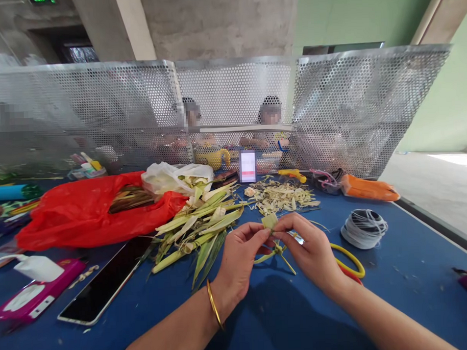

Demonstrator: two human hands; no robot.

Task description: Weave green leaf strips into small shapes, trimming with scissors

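My left hand [242, 256] and my right hand [310, 249] meet above the blue table [269, 316], both pinching a small folded piece of green leaf [270, 222]. Thin leaf strips [276, 252] hang down from it between my hands. A gold bangle [214, 304] sits on my left wrist. A pile of green and pale leaf blades [199, 224] lies just left of my left hand. Yellow-handled scissors [349, 263] lie under and beside my right hand.
A red plastic bag [77, 211], a white bag [172, 177], a dark phone [107, 284], a pink wipes pack [34, 294], leaf scraps [282, 196], a coil of cord [363, 227] and an orange pouch [368, 189] lie around. Two people sit behind a perforated metal screen [231, 108].
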